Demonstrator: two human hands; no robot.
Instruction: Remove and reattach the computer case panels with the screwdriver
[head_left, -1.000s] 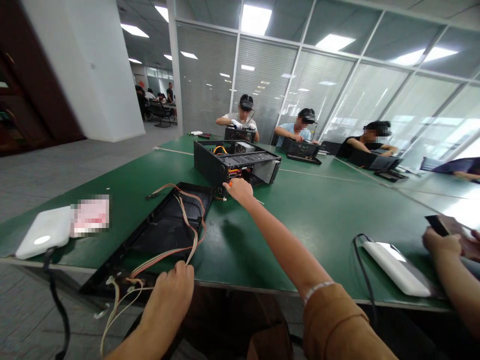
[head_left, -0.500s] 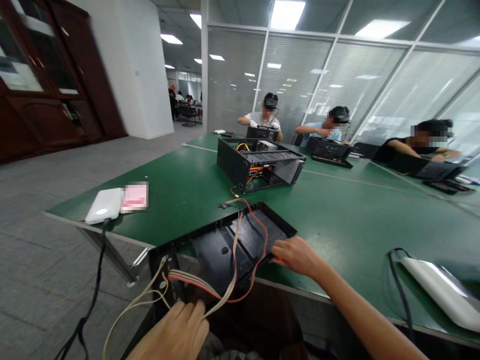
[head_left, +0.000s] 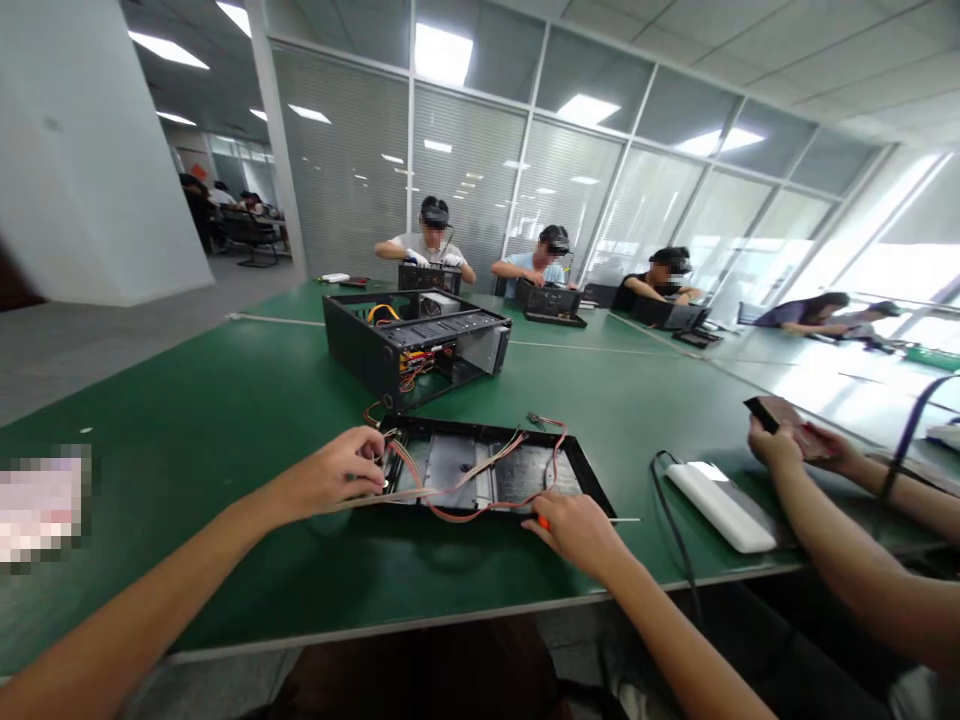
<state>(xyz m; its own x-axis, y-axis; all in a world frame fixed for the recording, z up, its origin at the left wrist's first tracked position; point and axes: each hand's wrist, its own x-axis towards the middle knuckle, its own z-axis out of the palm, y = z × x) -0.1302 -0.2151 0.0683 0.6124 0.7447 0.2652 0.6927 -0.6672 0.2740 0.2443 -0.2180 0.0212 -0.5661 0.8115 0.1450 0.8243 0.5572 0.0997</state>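
Note:
A black computer case front panel point(head_left: 453, 462) lies on the green table, its hollow inner side facing up. Thin coloured ribbon wires point(head_left: 455, 516) run loosely across it. My left hand point(head_left: 358, 462) grips the panel's left end, fingers curled over the edge; wires lie by the fingertips. At the near right edge of the panel, my right hand point(head_left: 574, 530) is closed around a screwdriver point(head_left: 544, 522) with an orange handle. Its thin shaft sticks out to the right, and the fingers also touch the panel's rim.
Just beyond the panel lies an open black computer case point(head_left: 420, 345) with wires inside. A white power bank point(head_left: 724, 505) with a black cable sits to the right, near a co-worker's hands point(head_left: 780, 445) holding a dark box-like object. Several people work on cases across the table point(head_left: 247, 600).
The panel has moved from over my lap and the table edge to flat on the table. My left hand has risen to its left end. The view has turned right.

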